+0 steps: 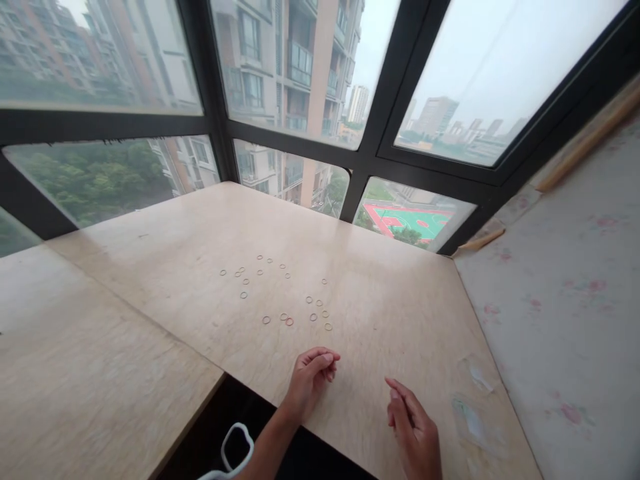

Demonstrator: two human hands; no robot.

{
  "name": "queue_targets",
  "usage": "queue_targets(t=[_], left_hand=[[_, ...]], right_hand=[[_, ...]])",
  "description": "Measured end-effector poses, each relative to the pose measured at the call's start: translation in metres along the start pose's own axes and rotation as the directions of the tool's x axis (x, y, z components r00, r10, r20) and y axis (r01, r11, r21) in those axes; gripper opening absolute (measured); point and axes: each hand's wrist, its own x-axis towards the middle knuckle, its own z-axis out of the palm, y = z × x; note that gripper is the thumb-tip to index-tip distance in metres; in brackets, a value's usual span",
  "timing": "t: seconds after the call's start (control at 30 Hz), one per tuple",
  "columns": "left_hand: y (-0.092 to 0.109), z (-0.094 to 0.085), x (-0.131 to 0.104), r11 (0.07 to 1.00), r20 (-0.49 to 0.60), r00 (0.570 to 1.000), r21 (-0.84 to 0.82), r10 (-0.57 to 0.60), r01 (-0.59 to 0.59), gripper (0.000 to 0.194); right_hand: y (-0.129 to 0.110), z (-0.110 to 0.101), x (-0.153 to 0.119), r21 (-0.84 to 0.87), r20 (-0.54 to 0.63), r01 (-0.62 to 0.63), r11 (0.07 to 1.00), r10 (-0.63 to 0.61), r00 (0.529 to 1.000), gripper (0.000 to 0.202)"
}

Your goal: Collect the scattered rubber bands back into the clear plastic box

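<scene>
Surface: pale wooden tabletop (390,293), set against a black-framed corner window (370,153); a second pale wooden board (75,373) adjoined it on the left.
Items: small thin rubber bands (280,293), mostly pale, one reddish (289,321), scattered loose and flat on the tabletop in two rough clusters.
Far cluster: lay toward the window, well apart from both hands.
Near cluster: lay just beyond the left hand, between it and the far cluster; the reddish band was among the closest.
Left hand (310,380): rested at the near edge of the tabletop, fingers curled inward with the tips brought toward the thumb; whether anything was pinched there could not be told. No band on the table touched it.
Right hand (413,427): hovered at the near edge, to the right of the left hand, fingers loosely extended and together, holding nothing; farther from the bands than the left.
Right side: pale floral-patterned cloth surface (565,300) alongside the tabletop.
Near edge, below: white looped handle (235,447) by the left forearm.
</scene>
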Motion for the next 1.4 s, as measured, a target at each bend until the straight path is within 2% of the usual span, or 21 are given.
queue_targets(t=[0.1,0.2,0.27,0.3,0.33,0.37,0.43,0.5,0.6,0.7,0.8,0.9,1.1,1.23,1.4], left_hand=[[0.001,0.0,-0.003,1.0,0.057,0.998,0.022,0.011,-0.012,0.013],[0.002,-0.001,-0.005,0.995,0.108,0.993,0.081,0.051,-0.06,0.01],[0.004,-0.003,-0.004,0.997,0.039,0.999,-0.063,0.037,-0.034,0.01],[0.005,-0.005,-0.003,0.985,-0.017,1.0,-0.172,0.009,-0.012,0.009],[0.006,-0.005,-0.002,0.963,-0.064,0.998,-0.269,-0.025,0.006,0.009],[0.007,-0.006,-0.002,0.943,-0.092,0.994,-0.333,-0.053,0.02,0.01],[0.008,-0.006,0.0,0.927,-0.083,0.994,-0.373,-0.075,0.039,0.012],[0.008,-0.003,0.001,0.92,-0.055,0.996,-0.389,-0.067,0.041,0.017],[0.006,0.0,0.001,0.905,-0.048,0.997,-0.424,-0.056,0.031,0.022],[0.005,0.001,0.0,0.914,-0.044,0.998,-0.404,-0.049,0.027,0.025],[0.006,0.0,0.0,0.92,-0.035,0.998,-0.392,-0.047,0.03,0.029],[0.006,0.0,0.001,0.926,-0.03,0.998,-0.376,-0.059,0.043,0.032],[0.003,-0.002,0.005,0.921,-0.005,0.998,-0.384,-0.067,0.06,0.036],[0.002,-0.003,0.005,0.931,0.015,0.999,-0.364,-0.039,0.041,0.029],[0.004,-0.004,0.003,0.947,0.004,0.999,-0.319,-0.049,0.048,0.02]], right_hand=[[-0.037,0.036,0.026,0.021,0.079,0.167,0.986,-0.168,0.983,0.035],[-0.078,0.078,0.057,0.025,0.15,0.339,0.94,-0.339,0.929,0.031],[-0.103,0.11,0.079,-0.003,0.279,0.43,0.903,-0.412,0.868,0.034],[-0.115,0.127,0.09,-0.065,0.373,0.492,0.868,-0.436,0.819,0.037],[-0.126,0.145,0.1,-0.154,0.489,0.559,0.815,-0.429,0.76,0.038],[-0.137,0.163,0.11,-0.162,0.561,0.596,0.786,-0.424,0.711,0.034],[-0.153,0.199,0.126,-0.153,0.67,0.656,0.74,-0.41,0.619,0.025],[-0.163,0.233,0.136,-0.16,0.751,0.712,0.684,-0.384,0.537,0.03],[-0.169,0.273,0.143,-0.202,0.829,0.777,0.595,-0.318,0.459,0.031],[-0.171,0.294,0.142,-0.252,0.866,0.814,0.523,-0.252,0.431,0.023],[-0.172,0.3,0.139,-0.273,0.884,0.834,0.479,-0.217,0.414,0.02],[-0.171,0.296,0.138,-0.282,0.896,0.84,0.464,-0.186,0.404,0.019],[-0.159,0.271,0.141,-0.318,0.886,0.784,0.533,-0.129,0.446,0.013],[-0.152,0.244,0.139,-0.288,0.844,0.675,0.68,-0.152,0.513,0.008],[-0.14,0.192,0.13,-0.105,0.727,0.404,0.909,-0.207,0.655,0.003]])
